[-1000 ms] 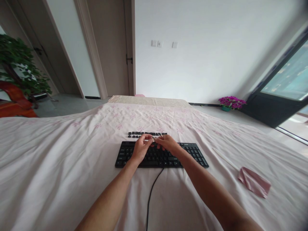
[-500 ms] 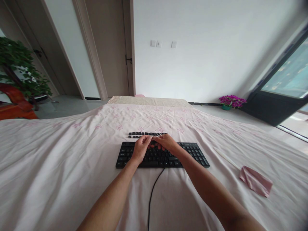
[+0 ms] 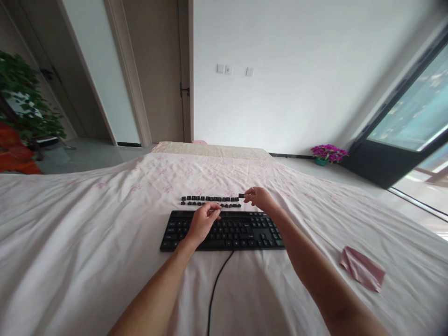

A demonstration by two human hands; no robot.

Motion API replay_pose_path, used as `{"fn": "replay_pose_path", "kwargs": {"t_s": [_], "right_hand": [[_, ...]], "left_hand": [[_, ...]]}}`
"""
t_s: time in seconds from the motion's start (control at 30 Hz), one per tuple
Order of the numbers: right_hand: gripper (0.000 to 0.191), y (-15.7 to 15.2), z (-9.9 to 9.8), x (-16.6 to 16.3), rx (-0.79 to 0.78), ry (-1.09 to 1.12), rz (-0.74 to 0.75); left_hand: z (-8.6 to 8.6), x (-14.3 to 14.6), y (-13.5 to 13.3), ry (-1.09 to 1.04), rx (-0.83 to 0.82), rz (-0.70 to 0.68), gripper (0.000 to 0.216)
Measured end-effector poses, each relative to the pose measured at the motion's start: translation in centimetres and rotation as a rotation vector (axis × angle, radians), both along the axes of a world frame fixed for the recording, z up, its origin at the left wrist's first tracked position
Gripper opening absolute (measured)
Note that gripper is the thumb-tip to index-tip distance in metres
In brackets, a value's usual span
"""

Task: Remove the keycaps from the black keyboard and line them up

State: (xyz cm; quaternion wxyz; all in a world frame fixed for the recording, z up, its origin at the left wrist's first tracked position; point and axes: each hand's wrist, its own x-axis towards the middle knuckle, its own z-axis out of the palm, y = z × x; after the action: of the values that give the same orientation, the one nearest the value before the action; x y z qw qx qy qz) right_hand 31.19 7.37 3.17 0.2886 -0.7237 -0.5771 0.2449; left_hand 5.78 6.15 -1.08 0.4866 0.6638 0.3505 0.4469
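A black wired keyboard lies on a pink-patterned bedsheet. Beyond it, two short rows of loose black keycaps sit on the sheet. My right hand reaches past the keyboard's far edge and pinches a black keycap at the right end of those rows. My left hand hovers over the keyboard's upper middle with its fingers curled together; what it holds, if anything, is too small to make out.
The keyboard's cable runs toward me over the sheet. A folded pink cloth lies to the right. Further off are a door, a leafy plant, a pot of purple flowers and a window.
My hands were together over the keyboard's top edge. My right hand has moved away to the right end of the keycap rows with a keycap; the view has shifted a little.
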Motion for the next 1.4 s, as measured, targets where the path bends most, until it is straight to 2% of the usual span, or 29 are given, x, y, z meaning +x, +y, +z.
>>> {"fn": "replay_pose_path", "kwargs": {"t_s": [0.13,0.2,0.83,1.03,1.23,1.4], "right_hand": [[0.019,0.8,-0.4,1.5,-0.075,-0.303,-0.037],[0.019,1.2,-0.8,1.7,-0.072,-0.377,-0.053],[0.022,3.0,-3.3,2.6,-0.103,-0.433,-0.073],[0.034,2.4,-2.7,2.5,-0.07,-0.417,-0.059],[0.026,0.5,-1.4,2.8,-0.019,-0.433,-0.076],[0.045,-2.4,0.0,3.3,0.01,-0.508,-0.153]], "left_hand": [[-0.3,0.1,0.0,0.034,0.015,-0.006,0.021],[-0.3,0.2,0.0,0.043,0.02,-0.011,0.02],[-0.7,0.3,0.2,0.083,0.045,-0.016,0.017],[-0.7,0.4,0.2,0.078,0.046,-0.013,0.017],[-0.2,0.1,0.0,0.028,0.028,-0.012,0.022],[0.9,-0.5,-0.2,-0.043,0.004,0.008,0.027]]}}
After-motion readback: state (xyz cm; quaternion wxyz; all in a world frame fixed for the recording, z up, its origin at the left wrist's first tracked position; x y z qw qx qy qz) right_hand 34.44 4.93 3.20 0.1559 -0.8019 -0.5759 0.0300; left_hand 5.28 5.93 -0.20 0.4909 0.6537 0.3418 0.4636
